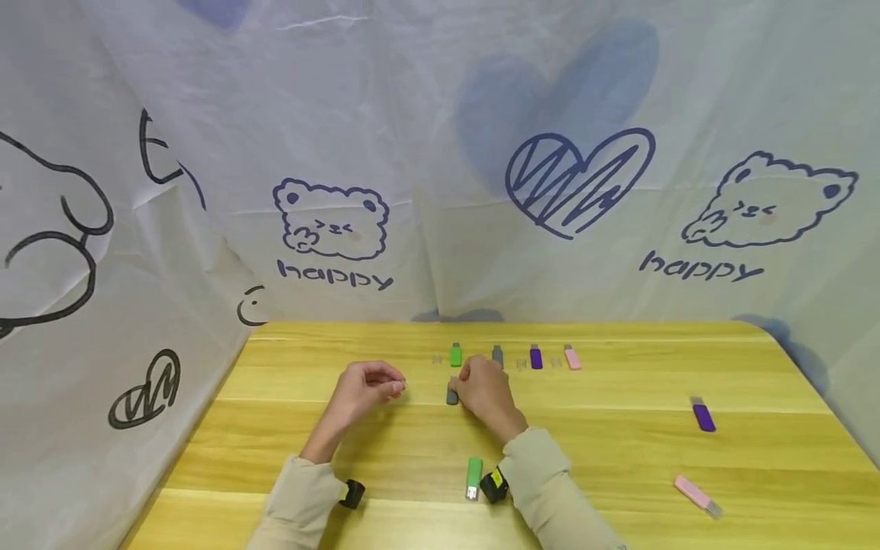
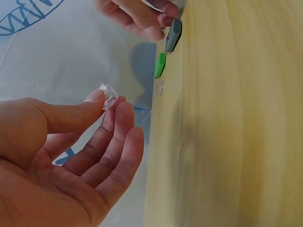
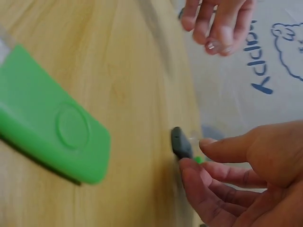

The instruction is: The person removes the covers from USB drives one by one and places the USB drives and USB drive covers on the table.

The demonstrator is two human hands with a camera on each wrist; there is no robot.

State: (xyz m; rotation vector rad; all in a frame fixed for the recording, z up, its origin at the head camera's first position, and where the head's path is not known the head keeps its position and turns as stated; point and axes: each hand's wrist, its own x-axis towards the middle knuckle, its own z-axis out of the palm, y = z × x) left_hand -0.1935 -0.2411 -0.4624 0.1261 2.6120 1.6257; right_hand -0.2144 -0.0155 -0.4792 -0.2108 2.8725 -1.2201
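My left hand [image 1: 367, 389] pinches a small clear plastic cap [image 2: 109, 96] between thumb and forefinger, raised above the table. My right hand [image 1: 490, 389] has its thumb and forefinger spread slightly apart beside a grey USB stick [image 1: 451, 392]; whether they touch it is unclear. This stick lies in front of a row at the back of the table. In that row are a green stick [image 1: 456, 354], another grey stick [image 1: 498, 354], a purple stick [image 1: 535, 357] and a pink stick [image 1: 572, 357]. Clear caps [image 1: 521, 364] lie among them. The right hand hides part of the row.
A second green stick [image 1: 474, 478] lies close to the right wrist camera [image 1: 494, 485]. Farther right are another purple stick [image 1: 703, 416] and another pink stick [image 1: 697, 496]. A printed white cloth [image 1: 440, 229] hangs behind the wooden table [image 1: 605, 458].
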